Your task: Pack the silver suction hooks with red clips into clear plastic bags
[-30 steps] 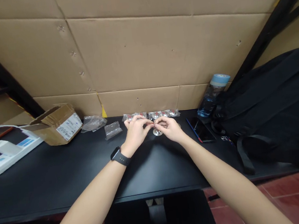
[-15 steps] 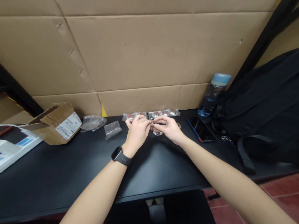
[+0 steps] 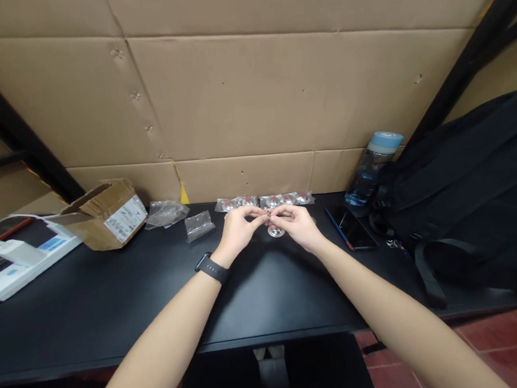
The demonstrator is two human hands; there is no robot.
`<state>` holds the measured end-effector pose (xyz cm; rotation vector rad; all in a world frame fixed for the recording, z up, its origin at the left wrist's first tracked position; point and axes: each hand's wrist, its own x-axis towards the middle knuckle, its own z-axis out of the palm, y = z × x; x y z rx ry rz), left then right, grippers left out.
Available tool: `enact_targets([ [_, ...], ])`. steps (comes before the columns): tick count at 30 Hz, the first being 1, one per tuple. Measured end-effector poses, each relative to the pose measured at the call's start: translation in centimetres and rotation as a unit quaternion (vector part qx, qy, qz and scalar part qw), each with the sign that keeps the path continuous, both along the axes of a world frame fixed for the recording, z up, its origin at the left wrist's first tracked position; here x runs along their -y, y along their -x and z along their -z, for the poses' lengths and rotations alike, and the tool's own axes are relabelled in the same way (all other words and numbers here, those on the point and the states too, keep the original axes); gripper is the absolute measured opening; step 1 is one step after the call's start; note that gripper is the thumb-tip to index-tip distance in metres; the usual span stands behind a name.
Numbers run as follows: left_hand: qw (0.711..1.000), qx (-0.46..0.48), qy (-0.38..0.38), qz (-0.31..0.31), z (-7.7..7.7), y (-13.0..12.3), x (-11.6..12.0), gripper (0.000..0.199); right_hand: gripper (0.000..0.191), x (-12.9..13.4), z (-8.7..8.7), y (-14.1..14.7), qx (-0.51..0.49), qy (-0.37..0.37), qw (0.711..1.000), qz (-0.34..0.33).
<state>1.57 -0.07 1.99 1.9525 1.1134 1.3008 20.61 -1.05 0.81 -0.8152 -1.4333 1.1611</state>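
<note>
Fingertip to fingertip, my left hand (image 3: 240, 230) and my right hand (image 3: 298, 227) meet above the black table. Both are closed in a pinch on a small shiny metal piece (image 3: 268, 215), mostly covered by the fingers, so its kind cannot be made out. Just under the fingertips is a round silvery disc-like part (image 3: 276, 232); I cannot tell whether it joins the pinched piece. Behind the hands lie clear plastic packets (image 3: 287, 199) with round silvery and red items inside. A dark watch is on my left wrist.
Left of the hands are crumpled clear bags (image 3: 199, 225), an open cardboard box (image 3: 109, 217) and a white power strip (image 3: 28, 264). To the right lie a phone (image 3: 352, 227), a blue-capped water bottle (image 3: 368, 169) and a black backpack (image 3: 479, 206). Cardboard lines the back.
The left fingers have shifted from curling over the piece to a straighter thumb-and-finger pinch. More of the silvery disc shows below. The whole view has moved slightly.
</note>
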Motion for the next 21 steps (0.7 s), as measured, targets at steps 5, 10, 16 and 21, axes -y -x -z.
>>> enact_targets([
  [5, 0.998, -0.042, -0.044, -0.009, -0.3, 0.2, 0.0, 0.008, 0.03, -0.1, 0.1, -0.1, 0.013, -0.006, 1.0, 0.005],
  [10, 0.996, -0.073, -0.055, 0.022, -0.7, 0.7, -0.1, 0.009, 0.031, -0.1, 0.0, -0.3, 0.022, -0.011, 1.0, -0.005],
  [16, 0.998, -0.037, -0.044, 0.017, -0.5, 0.4, 0.0, 0.015, 0.034, 0.2, -0.3, -0.1, 0.034, -0.026, 0.999, 0.003],
  [21, 0.99, -0.108, -0.086, -0.017, -1.2, 0.0, 1.2, 0.037, 0.033, 0.4, -0.4, 0.1, 0.051, -0.035, 0.998, -0.008],
])
